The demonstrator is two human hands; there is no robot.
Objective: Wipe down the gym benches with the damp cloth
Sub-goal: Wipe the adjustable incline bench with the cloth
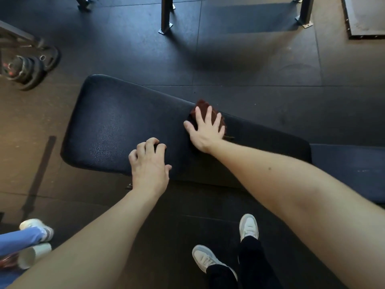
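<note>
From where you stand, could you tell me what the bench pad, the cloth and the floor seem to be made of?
Bench pad: likely black vinyl or faux leather, pebbled grain with a soft sheen. Cloth: dark reddish-brown fabric, matte and rumpled; weave too blurred to tell. Floor: probably matte rubber tiles, judging by the straight seams.

The left forearm and right forearm are bare, uncovered from the lower corners of the frame up to the left hand and right hand. A small dark spot marks the right forearm. At bottom centre, black trousers fall over pale grey-white lace-up trainers with light soles.
</note>
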